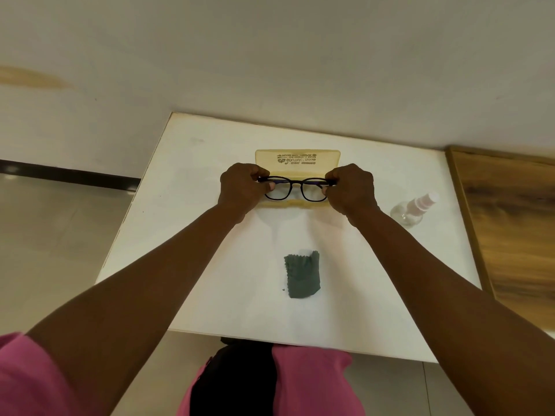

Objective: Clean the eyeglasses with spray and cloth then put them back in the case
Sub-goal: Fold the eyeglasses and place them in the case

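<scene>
Eyeglasses (295, 189): dark frame, clear lenses, held level over the open case, lenses facing me. My left hand (240, 187) pinches the frame's left end, thumb underneath; my right hand (351, 189) pinches the right end likewise.

Case (297, 160): pale yellow, lid standing open with printed lettering (upside down from my side), at the far middle of the white table (186, 235).

Cloth (302, 274): grey-green, crumpled, lying near me, well apart from the case.

Spray bottle (413, 209): clear, pale cap, right of my right hand (blurred).
</scene>
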